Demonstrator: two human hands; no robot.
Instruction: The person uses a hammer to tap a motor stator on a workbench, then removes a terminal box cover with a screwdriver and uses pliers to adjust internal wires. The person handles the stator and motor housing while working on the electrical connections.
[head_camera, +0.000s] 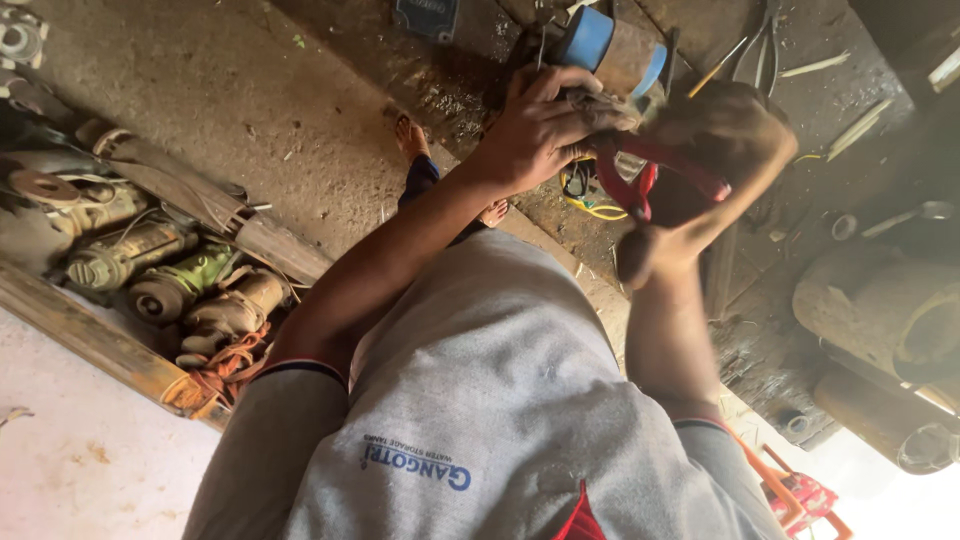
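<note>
Two hands work close together over a red-framed tool (655, 175). On its left side, the left hand (540, 125) curls its fingers down onto its top. The right hand (725, 150), blurred, closes around its red frame. Beyond it stands a blue-ended cylinder (600, 45); dusty motors (170, 270) lie far left.

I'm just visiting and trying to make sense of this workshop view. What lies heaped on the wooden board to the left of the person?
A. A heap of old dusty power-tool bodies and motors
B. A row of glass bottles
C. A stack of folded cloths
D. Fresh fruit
A: the wooden board carries a heap of dusty power-tool bodies and motors with tangled cords, no cloths, bottles or fruit.
</note>
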